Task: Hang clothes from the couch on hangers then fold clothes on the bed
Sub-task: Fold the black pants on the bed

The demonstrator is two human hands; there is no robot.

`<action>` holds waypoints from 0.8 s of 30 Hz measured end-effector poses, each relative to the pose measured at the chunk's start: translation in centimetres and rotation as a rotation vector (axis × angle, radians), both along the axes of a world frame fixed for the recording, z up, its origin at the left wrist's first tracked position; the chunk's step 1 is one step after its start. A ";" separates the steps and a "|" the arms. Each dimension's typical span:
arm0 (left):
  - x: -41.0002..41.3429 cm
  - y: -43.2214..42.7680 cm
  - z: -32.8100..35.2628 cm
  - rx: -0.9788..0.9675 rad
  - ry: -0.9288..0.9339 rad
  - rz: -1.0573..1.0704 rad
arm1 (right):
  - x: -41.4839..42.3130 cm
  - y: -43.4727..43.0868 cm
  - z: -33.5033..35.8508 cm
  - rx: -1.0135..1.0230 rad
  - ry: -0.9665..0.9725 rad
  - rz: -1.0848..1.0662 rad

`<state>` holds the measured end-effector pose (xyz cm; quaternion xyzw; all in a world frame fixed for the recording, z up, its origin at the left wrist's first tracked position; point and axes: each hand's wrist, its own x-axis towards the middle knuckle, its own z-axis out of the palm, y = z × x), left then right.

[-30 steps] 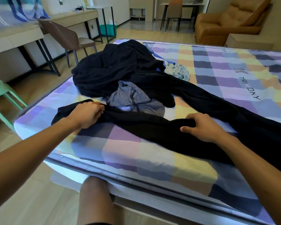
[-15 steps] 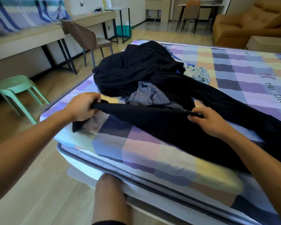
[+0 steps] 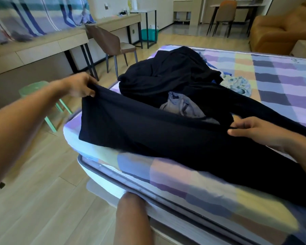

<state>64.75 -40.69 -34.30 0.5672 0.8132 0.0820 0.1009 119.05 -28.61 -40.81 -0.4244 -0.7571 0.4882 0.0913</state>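
A long black garment [image 3: 157, 137] lies stretched across the near corner of the bed [image 3: 193, 184], which has a pastel checked sheet. My left hand [image 3: 79, 86] grips its left end and holds it raised above the bed's corner. My right hand [image 3: 254, 131] pinches its upper edge farther right, low over the mattress. Behind it sit a crumpled grey garment [image 3: 182, 106], a heap of dark clothes [image 3: 168, 73] and a small pale patterned piece [image 3: 237, 84].
A green stool [image 3: 41, 96] stands on the wooden floor left of the bed. A brown chair [image 3: 111, 45] and a long desk [image 3: 48, 45] are behind it. An orange couch [image 3: 279, 32] is at the back right. My knee [image 3: 132, 220] touches the bed's edge.
My left hand has lifted the garment's left end up and leftward off the mattress. My right hand keeps its hold. The view has shifted to the left.
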 end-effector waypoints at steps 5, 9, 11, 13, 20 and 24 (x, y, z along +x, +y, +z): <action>-0.3 1.9 -8.4 0.172 -0.232 0.284 | -1.0 1.8 -4.8 0.183 -0.218 -0.060; 1.0 3.1 -10.4 0.444 -0.423 0.252 | -1.2 0.7 -2.3 0.157 -0.059 -0.032; 0.7 3.8 -8.6 0.545 -0.478 0.168 | -0.7 0.3 -0.7 -0.002 0.027 -0.076; -0.1 4.6 -7.0 0.516 -0.420 0.133 | -0.1 1.3 -0.4 -0.081 -0.026 -0.159; 5.3 4.9 -8.4 0.431 0.128 0.117 | -1.3 0.0 -4.1 0.741 -0.130 -0.298; 18.2 0.6 -9.1 0.421 -0.066 -0.709 | 2.1 -6.2 -3.0 0.709 0.088 -0.058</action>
